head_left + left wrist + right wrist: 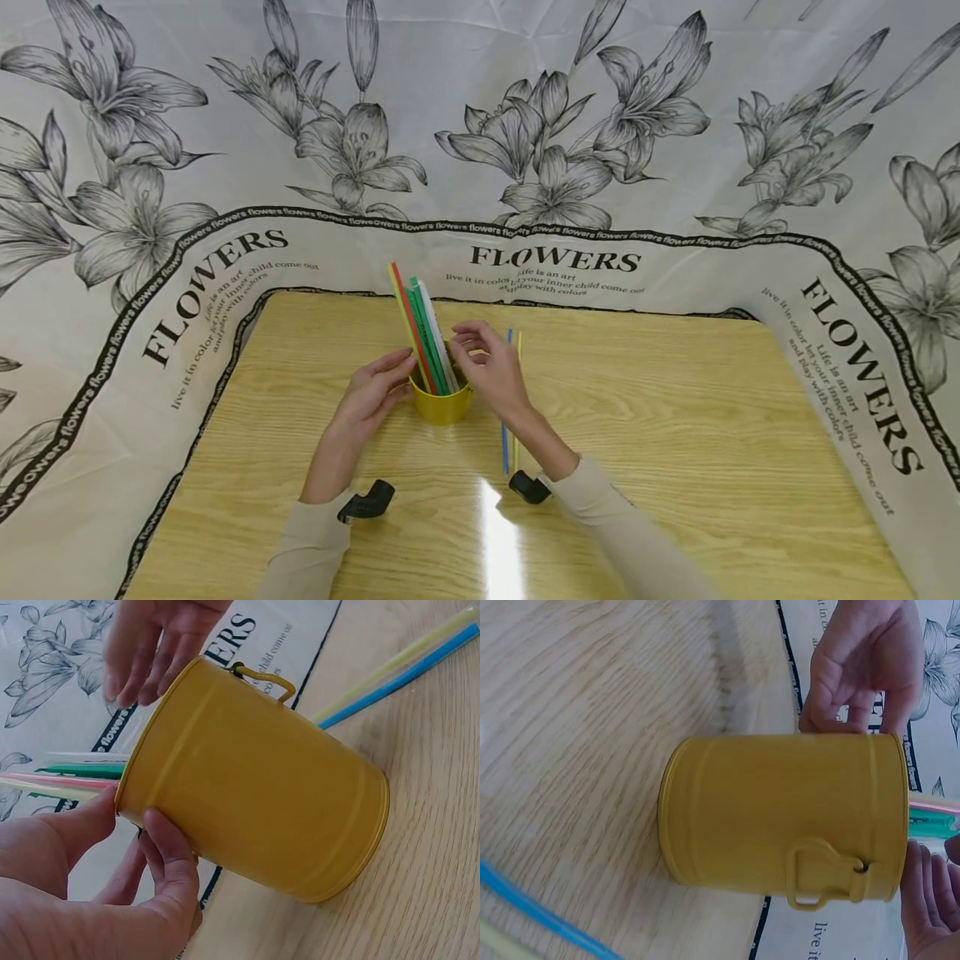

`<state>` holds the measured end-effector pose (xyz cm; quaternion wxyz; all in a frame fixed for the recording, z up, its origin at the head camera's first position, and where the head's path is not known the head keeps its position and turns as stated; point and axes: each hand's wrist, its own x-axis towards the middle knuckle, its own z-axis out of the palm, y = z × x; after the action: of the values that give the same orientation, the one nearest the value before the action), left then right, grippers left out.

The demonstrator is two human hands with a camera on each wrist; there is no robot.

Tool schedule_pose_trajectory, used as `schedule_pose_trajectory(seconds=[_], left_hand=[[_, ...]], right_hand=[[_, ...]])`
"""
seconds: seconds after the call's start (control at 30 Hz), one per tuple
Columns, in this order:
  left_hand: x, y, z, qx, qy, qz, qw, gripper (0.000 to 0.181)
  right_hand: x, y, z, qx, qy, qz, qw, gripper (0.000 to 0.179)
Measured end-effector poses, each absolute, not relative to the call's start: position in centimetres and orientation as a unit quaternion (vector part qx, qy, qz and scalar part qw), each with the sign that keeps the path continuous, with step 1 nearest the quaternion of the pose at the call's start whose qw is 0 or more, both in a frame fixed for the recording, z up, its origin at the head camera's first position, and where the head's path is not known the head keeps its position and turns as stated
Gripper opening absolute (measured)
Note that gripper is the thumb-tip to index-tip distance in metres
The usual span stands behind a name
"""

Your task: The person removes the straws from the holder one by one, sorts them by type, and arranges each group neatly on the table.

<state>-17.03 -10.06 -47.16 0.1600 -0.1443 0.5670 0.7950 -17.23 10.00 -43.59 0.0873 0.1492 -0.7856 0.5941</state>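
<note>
A small yellow metal bucket [442, 408] stands on the table with several straws leaning in it, among them a red straw [420, 340], green straws [429, 337] and a white straw [435, 329]. My left hand [367, 398] holds the bucket at its left side near the rim, as the left wrist view shows, with fingers against its wall [255, 780]. Over the right side of the rim hovers my right hand [491, 367], fingers loosely bent, with nothing visible in them. The lower ends of the straws are hidden inside the bucket.
A blue straw [506, 446] and a yellow straw [515, 454] lie side by side on the wooden table [675, 417], partly under my right forearm. Behind the table hangs a white cloth [420, 250] printed with flowers and lettering. A side handle [802, 881] sticks out from the bucket.
</note>
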Motion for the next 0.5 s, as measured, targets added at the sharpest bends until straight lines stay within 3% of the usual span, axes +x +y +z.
schedule_pose_trajectory(seconds=[0.5], left_hand=[[-17.2, -10.3, -47.3, -0.14, 0.551, 0.805, 0.17, 0.048]], right_hand=[[-18.0, 7.5, -45.7, 0.209, -0.793, 0.563, 0.097, 0.024]])
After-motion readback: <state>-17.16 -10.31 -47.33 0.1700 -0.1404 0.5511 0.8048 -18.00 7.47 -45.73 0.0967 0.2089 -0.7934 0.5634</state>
